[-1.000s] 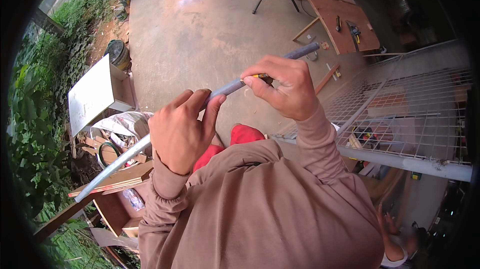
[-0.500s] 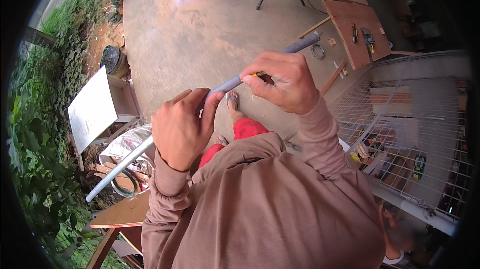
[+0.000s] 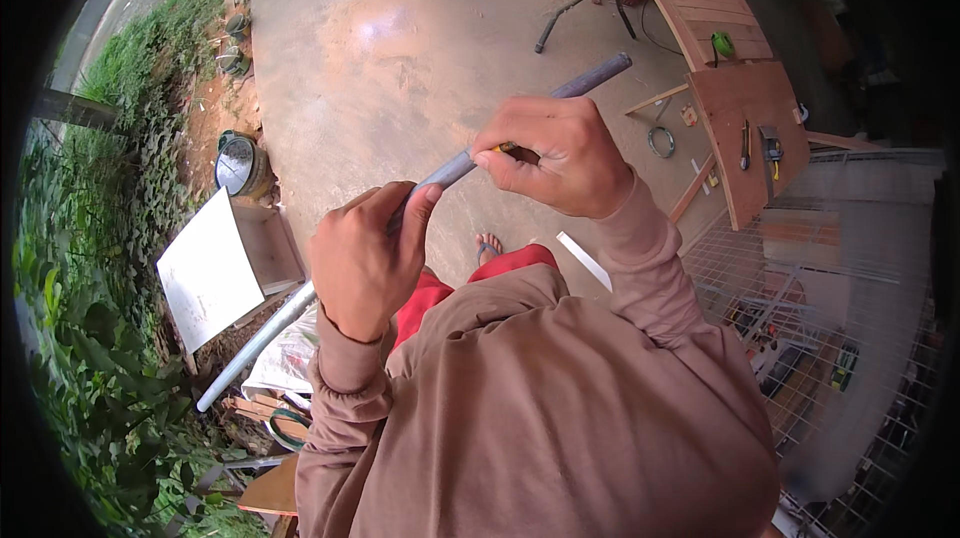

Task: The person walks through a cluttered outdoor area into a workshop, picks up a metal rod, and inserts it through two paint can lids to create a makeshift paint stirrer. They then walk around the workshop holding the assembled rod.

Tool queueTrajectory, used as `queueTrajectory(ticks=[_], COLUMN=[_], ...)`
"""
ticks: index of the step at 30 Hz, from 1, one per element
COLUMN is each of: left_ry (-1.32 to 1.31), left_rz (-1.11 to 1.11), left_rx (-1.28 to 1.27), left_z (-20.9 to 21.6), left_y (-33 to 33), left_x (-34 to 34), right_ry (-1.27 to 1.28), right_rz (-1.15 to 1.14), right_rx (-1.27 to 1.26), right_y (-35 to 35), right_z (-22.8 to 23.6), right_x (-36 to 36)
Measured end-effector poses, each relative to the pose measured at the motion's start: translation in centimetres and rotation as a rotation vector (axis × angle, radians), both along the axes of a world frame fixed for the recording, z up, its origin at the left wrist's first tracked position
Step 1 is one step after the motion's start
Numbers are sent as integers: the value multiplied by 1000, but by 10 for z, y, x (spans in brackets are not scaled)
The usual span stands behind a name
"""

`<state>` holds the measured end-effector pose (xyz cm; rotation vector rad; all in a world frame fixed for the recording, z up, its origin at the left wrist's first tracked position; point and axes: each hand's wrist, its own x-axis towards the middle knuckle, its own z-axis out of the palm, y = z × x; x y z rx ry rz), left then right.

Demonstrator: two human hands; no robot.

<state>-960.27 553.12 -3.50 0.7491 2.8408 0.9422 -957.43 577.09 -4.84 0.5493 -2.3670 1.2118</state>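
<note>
A long, slim grey pipe [image 3: 447, 172] runs at a slant in front of me, low at the left and high at the right. My left hand [image 3: 362, 256] is wrapped round its middle, the thumb lying along the near side. Farther up, my right hand [image 3: 556, 153] pinches a short yellow-and-black pencil [image 3: 508, 147]; its fingertips touch the pipe. The right fingers hide the pencil's tip and part of the pipe. Beyond that hand, the pipe's upper end sticks out above the concrete floor.
At the right stand a wooden bench [image 3: 750, 128] carrying a tape measure and knife, and a wire mesh rack [image 3: 800, 338]. To the left are a white-topped box [image 3: 215, 268], a bucket [image 3: 243, 166] and plants [image 3: 90, 368]. A white strip [image 3: 584, 259] lies near my right arm.
The surroundings have shifted in view and my feet have changed position, as I step along. Both hands keep nearly the same hold on the pipe and pencil.
</note>
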Motion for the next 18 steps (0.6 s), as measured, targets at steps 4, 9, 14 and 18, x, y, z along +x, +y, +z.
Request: queueTrajectory(ticks=[4, 9, 14, 18], left_ry=[-61, -91, -164, -165], left_rz=[42, 114, 167, 188], left_rx=[53, 102, 118, 86], left_z=[-13, -35, -34, -17], left_y=[-19, -75, -165, -226], left_x=[-77, -193, -323, -421], right_ry=[-26, -51, -80, -106], right_rz=[35, 99, 141, 172], right_rx=[42, 80, 129, 80], right_y=[-18, -73, -164, -222], right_z=[-7, -16, -13, 1], right_x=[-89, -218, -360, -468])
